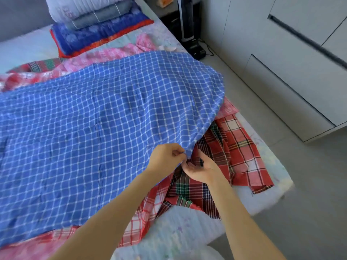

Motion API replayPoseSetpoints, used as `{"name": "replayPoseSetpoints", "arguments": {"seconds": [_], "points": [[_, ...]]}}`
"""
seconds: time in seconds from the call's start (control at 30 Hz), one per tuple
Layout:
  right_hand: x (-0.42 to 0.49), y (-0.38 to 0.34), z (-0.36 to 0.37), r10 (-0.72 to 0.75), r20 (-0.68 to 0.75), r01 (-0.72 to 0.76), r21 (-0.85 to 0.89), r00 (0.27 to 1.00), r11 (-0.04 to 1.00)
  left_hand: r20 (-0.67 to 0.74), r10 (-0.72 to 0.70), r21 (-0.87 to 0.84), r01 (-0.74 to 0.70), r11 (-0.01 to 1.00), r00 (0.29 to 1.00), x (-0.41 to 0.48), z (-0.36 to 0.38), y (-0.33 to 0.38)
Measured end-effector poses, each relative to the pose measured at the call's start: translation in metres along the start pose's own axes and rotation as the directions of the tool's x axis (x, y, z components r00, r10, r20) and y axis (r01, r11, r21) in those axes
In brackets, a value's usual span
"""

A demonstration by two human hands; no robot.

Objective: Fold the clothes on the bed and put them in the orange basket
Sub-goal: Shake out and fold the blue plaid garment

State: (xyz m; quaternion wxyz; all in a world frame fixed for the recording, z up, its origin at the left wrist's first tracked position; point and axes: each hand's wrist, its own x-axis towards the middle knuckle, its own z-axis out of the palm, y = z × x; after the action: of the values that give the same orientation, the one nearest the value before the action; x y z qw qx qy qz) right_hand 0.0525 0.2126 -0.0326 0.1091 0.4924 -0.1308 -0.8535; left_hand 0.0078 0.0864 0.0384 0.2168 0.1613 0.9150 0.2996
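Observation:
A large blue cloth with a white check (105,128) lies spread over the bed and covers most of the pile. My left hand (167,156) pinches its near right corner, lifted a little off the pile. My right hand (202,167) sits right beside it, palm up with fingers curled at the same corner. Whether it grips the blue cloth or only touches it is hard to tell. Under the blue cloth lie red tartan cloths (234,147) and pink checked cloths (116,53). No orange basket is in view.
Folded blankets and a pillow (97,21) are stacked at the head of the bed. The pale mattress edge (272,201) runs along the right. White cabinets (281,62) stand across a narrow strip of grey floor. A black appliance with a cable (189,34) stands by the bed's far corner.

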Motion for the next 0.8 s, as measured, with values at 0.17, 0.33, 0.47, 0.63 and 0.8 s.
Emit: {"name": "replayPoseSetpoints", "arguments": {"seconds": [0.17, 0.33, 0.47, 0.63, 0.8], "points": [[-0.007, 0.006, 0.026, -0.071, 0.071, 0.074, -0.046, 0.995, 0.996, -0.016, 0.008, -0.020, -0.009, 1.000, 1.000, -0.009, -0.031, 0.012], [-0.017, -0.002, 0.040, -0.334, 0.071, 0.339, -0.079, 0.940, 0.937, -0.053, 0.002, 0.056, 0.001, 0.998, 0.999, -0.013, -0.058, 0.008], [-0.051, -0.004, 0.059, -0.798, 0.184, 0.806, -0.304, 0.573, 0.508, 0.127, 0.010, 0.150, -0.029, 0.988, 0.992, -0.014, -0.054, 0.009], [-0.112, 0.062, 0.112, -0.587, 0.761, 0.831, -0.496, 0.277, -0.251, -0.090, -0.086, -0.394, 0.043, 0.918, 0.992, -0.020, -0.083, 0.018], [-0.112, 0.170, 0.107, 0.027, 0.862, 0.740, -0.417, 0.506, -0.528, 0.128, -0.193, -0.840, 0.210, 0.500, 0.973, -0.052, -0.161, -0.014]]}}
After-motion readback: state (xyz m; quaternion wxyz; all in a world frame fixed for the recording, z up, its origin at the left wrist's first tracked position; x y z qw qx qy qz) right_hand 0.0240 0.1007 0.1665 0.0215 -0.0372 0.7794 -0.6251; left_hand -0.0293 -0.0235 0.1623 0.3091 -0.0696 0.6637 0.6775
